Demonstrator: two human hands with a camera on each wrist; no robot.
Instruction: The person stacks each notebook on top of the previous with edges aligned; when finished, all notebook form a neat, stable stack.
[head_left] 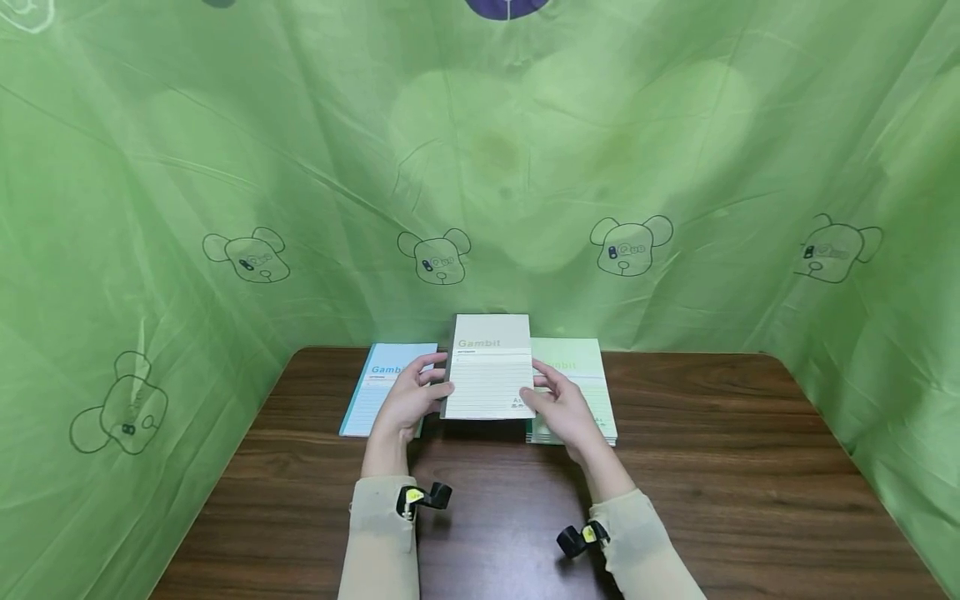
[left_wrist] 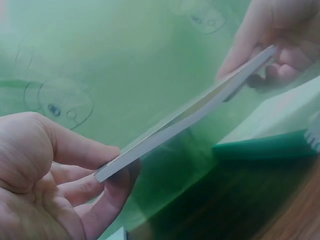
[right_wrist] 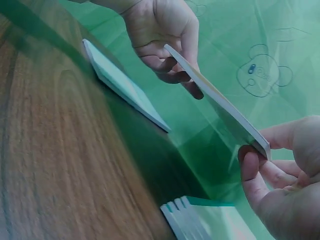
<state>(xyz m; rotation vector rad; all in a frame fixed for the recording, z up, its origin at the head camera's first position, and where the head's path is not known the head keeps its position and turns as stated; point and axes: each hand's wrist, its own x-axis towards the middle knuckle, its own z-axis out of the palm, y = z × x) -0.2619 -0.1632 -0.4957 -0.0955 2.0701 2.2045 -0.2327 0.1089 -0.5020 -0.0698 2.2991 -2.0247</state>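
Observation:
A thin notebook with a pale grey-white cover marked "Gambit" (head_left: pixel 491 367) is held up off the table between both hands. My left hand (head_left: pixel 408 398) pinches its left edge, thumb on the cover and fingers underneath. At the opposite edge my right hand (head_left: pixel 564 408) pinches it the same way. In the left wrist view the notebook (left_wrist: pixel 175 127) appears edge-on and tilted. Behind my left hand lies a blue notebook (head_left: pixel 367 404) on the table. Under and beyond my right hand sits a stack of green notebooks (head_left: pixel 592 375), partly covered by the hand and the held notebook.
The dark wooden table (head_left: pixel 720 475) spreads out on both sides. A green curtain (head_left: pixel 570 167) printed with bear heads hangs right behind its far edge and along both sides. In the right wrist view, several notebooks (right_wrist: pixel 185 220) are layered in the stack.

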